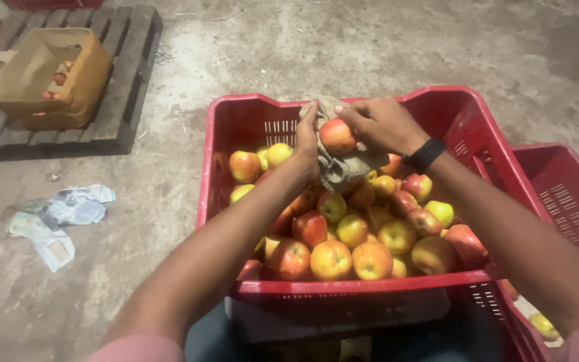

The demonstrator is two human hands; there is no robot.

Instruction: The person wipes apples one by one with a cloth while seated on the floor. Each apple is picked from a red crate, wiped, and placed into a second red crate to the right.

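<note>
A red-and-yellow apple [337, 136] is held above a red plastic crate [249, 127] full of several apples [350, 234]. My left hand [307, 139] grips the apple's left side together with a grey-brown cloth [340, 169] that wraps under and behind the fruit. My right hand [382, 123] holds the apple and the cloth from the right; a black band [425, 153] sits on that wrist. The cloth hangs down onto the pile of apples.
A second red crate [564, 194] stands to the right, with an apple [544, 325] below it. At far left a cardboard box [48, 77] holding a few apples rests on a wooden pallet [125, 80]. Crumpled paper [58, 214] lies on the concrete floor.
</note>
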